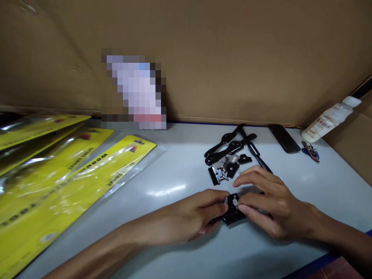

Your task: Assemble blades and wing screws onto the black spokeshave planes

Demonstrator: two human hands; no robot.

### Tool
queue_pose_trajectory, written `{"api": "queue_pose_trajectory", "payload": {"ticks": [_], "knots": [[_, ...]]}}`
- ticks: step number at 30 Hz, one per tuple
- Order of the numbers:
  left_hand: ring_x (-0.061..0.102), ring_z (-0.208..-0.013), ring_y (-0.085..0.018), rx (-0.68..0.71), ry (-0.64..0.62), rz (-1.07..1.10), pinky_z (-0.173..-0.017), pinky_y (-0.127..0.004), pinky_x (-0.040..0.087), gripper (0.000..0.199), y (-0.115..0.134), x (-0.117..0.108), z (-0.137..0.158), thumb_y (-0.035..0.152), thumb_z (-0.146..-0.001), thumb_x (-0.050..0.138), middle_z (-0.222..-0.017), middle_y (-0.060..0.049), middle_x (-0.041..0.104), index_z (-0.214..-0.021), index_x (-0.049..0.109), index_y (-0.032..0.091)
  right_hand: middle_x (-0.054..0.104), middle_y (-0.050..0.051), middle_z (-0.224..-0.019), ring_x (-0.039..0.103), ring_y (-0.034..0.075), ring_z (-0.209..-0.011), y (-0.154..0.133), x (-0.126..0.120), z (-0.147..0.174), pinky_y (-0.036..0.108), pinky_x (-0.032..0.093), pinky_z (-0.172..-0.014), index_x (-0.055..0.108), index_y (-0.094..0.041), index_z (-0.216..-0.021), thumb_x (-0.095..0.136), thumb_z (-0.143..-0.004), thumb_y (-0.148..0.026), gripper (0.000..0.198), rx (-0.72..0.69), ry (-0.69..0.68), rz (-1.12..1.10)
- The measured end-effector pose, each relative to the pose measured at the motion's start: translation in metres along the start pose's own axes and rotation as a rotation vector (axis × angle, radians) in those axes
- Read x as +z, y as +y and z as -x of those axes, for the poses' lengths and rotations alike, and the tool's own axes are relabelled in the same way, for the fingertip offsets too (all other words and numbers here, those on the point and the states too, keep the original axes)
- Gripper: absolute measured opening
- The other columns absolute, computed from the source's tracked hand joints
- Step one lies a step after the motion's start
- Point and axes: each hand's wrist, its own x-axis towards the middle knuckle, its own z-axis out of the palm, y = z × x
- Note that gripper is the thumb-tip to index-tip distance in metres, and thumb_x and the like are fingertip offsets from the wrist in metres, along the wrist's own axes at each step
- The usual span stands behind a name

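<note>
My left hand (pixel 207 213) is closed round one side of a black spokeshave (pixel 231 216), low over the front middle of the table. A small silver thumbscrew (pixel 235 202) shows on the spokeshave's middle. Thumb and a finger of my right hand (pixel 269 203) pinch at that thumbscrew, while its upper fingers are raised and bent. Most of the spokeshave's handles are hidden behind my hands. Just beyond lie loose parts: black cap plates (pixel 233 169), silver wing-shaped screws (pixel 223 175) and a blade (pixel 214 175). Behind them several black spokeshave bodies (pixel 236 147) lie crossed over each other.
Yellow packages (pixel 116 166) in clear plastic overlap along the left. A black phone (pixel 285 138), a bunch of keys (pixel 310 152) and a white-capped bottle (pixel 328 120) are at the back right. Cardboard (pixel 217 58) walls the far side. A blurred-out patch (pixel 139 89) stands before it.
</note>
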Motion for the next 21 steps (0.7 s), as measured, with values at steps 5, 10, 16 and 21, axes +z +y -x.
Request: {"api": "queue_pose_trajectory", "payload": {"ticks": [5,10,16,21], "knots": [[0.029,-0.051,-0.008,0.014,-0.003,-0.007,-0.047,-0.024,0.023,0.036,-0.0004,-0.0006,-0.0001,0.050,-0.093,0.048,-0.062,0.009,0.038,-0.106,0.057,0.018,0.065,0.013,-0.107,0.059,0.022,-0.100,-0.0023,0.0011,-0.0003,0.039,0.055,-0.086,0.071,-0.011,-0.099,0.059,-0.093,-0.011,0.013,-0.026,-0.026,-0.018],[0.030,-0.051,-0.008,0.013,-0.001,-0.006,-0.047,-0.024,0.022,0.034,-0.0034,-0.0005,-0.0012,0.050,-0.093,0.049,-0.062,0.009,0.040,-0.103,0.057,0.018,0.065,0.016,-0.105,0.060,0.022,-0.097,0.0018,0.0001,0.0010,0.041,0.055,-0.085,0.068,-0.009,-0.086,0.057,-0.092,-0.008,0.012,-0.009,0.009,0.074],[0.029,-0.052,-0.008,0.001,-0.007,-0.001,-0.046,-0.022,0.022,0.036,-0.0011,-0.0007,-0.0001,0.046,-0.093,0.049,-0.064,0.008,0.038,-0.110,0.056,0.016,0.066,0.013,-0.107,0.060,0.023,-0.099,-0.0021,0.0007,0.0009,0.040,0.056,-0.084,0.069,-0.014,-0.091,0.058,-0.091,-0.011,0.012,-0.047,-0.020,0.019],[0.031,-0.053,-0.009,0.012,-0.025,-0.020,-0.047,-0.022,0.025,0.032,-0.0021,-0.0025,-0.0008,0.047,-0.094,0.048,-0.065,0.008,0.039,-0.103,0.057,0.017,0.066,0.014,-0.109,0.059,0.023,-0.100,-0.0012,0.0004,0.0001,0.042,0.057,-0.083,0.070,-0.013,-0.096,0.057,-0.092,-0.011,0.013,-0.019,-0.007,0.078]]}}
